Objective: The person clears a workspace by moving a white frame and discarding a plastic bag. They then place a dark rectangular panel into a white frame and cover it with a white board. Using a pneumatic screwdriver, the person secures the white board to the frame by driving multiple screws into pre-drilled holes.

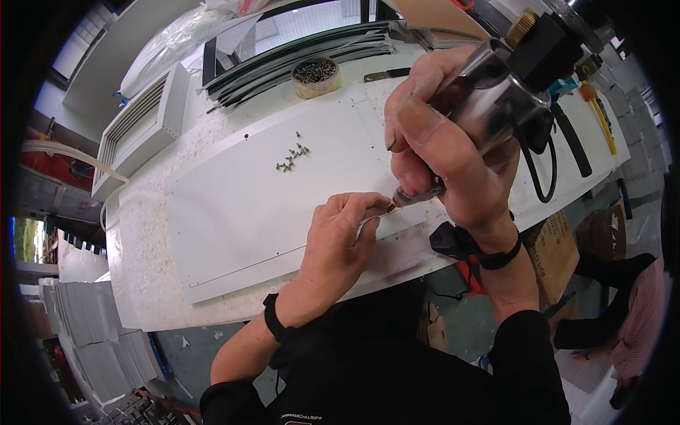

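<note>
My right hand (453, 142) is wrapped around a shiny metal power screwdriver (489, 95), its narrow tip slanting down to the left. At that tip, over the near edge of a white panel (234, 205), my left hand (340, 237) is closed in a pinch. Something small and dark shows at its fingertips, too small to name for certain. Several loose screws (292, 159) lie scattered on the panel, left of the screwdriver. Behind them stands a round tub of screws (315, 76).
A knife-like tool (386, 75) lies beyond the panel, near a stack of dark-edged strips (297, 60). On the left is a white louvred frame (142, 131). A yellow-handled tool (602, 120) lies at the right. Another person (637, 319) is at the lower right, beside a cardboard box (552, 251).
</note>
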The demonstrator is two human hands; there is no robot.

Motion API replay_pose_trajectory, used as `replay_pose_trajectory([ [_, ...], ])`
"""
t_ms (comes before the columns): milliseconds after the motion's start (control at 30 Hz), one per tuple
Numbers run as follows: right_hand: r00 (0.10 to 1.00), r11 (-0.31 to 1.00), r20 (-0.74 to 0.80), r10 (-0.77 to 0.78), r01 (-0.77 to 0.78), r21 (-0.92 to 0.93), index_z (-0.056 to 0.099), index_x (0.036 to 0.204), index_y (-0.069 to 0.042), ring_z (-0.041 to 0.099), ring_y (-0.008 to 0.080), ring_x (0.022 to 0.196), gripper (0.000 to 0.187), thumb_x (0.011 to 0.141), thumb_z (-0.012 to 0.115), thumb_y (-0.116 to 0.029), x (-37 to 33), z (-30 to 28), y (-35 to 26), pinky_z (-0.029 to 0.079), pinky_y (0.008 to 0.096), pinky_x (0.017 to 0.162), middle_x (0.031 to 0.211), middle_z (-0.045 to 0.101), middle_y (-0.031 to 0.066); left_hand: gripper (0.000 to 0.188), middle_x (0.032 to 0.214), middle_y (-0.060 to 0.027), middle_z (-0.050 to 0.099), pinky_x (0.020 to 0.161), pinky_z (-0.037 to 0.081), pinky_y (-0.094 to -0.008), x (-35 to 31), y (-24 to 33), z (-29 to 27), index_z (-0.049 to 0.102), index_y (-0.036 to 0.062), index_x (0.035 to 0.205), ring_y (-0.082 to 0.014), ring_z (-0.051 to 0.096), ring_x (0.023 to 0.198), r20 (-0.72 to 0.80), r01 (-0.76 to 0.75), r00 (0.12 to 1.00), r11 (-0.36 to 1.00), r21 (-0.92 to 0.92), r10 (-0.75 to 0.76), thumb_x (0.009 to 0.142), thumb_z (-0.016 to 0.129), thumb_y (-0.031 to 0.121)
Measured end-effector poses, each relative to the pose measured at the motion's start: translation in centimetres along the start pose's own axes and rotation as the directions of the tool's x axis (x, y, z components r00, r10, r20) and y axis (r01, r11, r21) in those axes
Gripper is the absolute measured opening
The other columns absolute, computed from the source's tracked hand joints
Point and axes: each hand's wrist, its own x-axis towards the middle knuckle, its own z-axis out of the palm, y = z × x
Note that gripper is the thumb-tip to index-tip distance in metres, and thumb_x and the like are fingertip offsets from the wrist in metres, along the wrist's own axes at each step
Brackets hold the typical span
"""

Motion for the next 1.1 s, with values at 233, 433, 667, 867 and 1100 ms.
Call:
replay_pose_trajectory([
  [233,0.999,1.0,0.028,-0.024,0.025,-0.018,0.053,0.101,-0.004,0.048,0.0079,0.048,0.016,0.094,0.067,-0.008,-0.2,0.1,0.2,0.04,0.0246,0.043,0.076,0.062,0.0109,0.031,0.109,-0.0031,0.073,0.096,0.045,-0.0398,-0.1,0.2,-0.2,0.065,0.0112,0.117,-0.028,0.063,0.106,0.022,0.066,0.998,0.997,-0.028,-0.065,0.09,0.065,-0.004],
  [433,0.998,0.999,0.06,-0.022,0.025,-0.042,0.053,0.101,-0.003,0.048,0.0079,0.048,0.016,0.093,0.067,-0.007,-0.1,0.1,0.6,0.041,0.0244,0.044,0.077,0.062,0.0109,0.04,0.117,-0.0072,0.071,0.099,0.046,-0.0429,-0.1,0.1,-0.6,0.061,0.0088,0.126,-0.0313,0.061,0.116,0.061,-0.03,0.998,0.997,0.07,0.026,0.088,0.069,-0.001],
  [667,0.996,0.998,0.088,-0.01,0.016,-0.065,0.053,0.101,-0.003,0.049,0.0079,0.049,0.017,0.093,0.067,-0.007,-0.2,0.0,0.9,0.041,0.0243,0.045,0.078,0.062,0.0111,0.061,0.13,-0.0176,0.065,0.107,0.045,-0.0442,-1.3,0.0,-0.4,0.051,-0.0001,0.141,-0.0369,0.057,0.13,0.12,-0.174,0.982,0.938,0.301,0.144,0.086,0.076,0.009],
  [867,0.994,0.998,0.108,-0.007,0.014,-0.065,0.053,0.102,-0.003,0.05,0.0079,0.05,0.017,0.092,0.067,-0.006,-0.1,0.2,1.2,0.041,0.0241,0.045,0.078,0.063,0.0111,0.062,0.127,-0.0221,0.065,0.108,0.045,-0.0448,-1.4,-0.3,-0.5,0.049,-0.0046,0.141,-0.0378,0.058,0.129,0.127,-0.207,0.977,0.916,0.344,0.173,0.088,0.076,0.01],
  [1100,0.992,0.998,0.126,-0.007,0.015,-0.063,0.053,0.102,-0.003,0.051,0.008,0.051,0.017,0.091,0.066,-0.006,-0.3,0.1,1.5,0.041,0.024,0.046,0.079,0.063,0.0113,0.06,0.127,-0.0235,0.066,0.108,0.046,-0.0448,-1.5,-0.5,-0.4,0.05,-0.0048,0.14,-0.0382,0.058,0.128,0.129,-0.201,0.978,0.911,0.361,0.164,0.088,0.076,0.011],
])
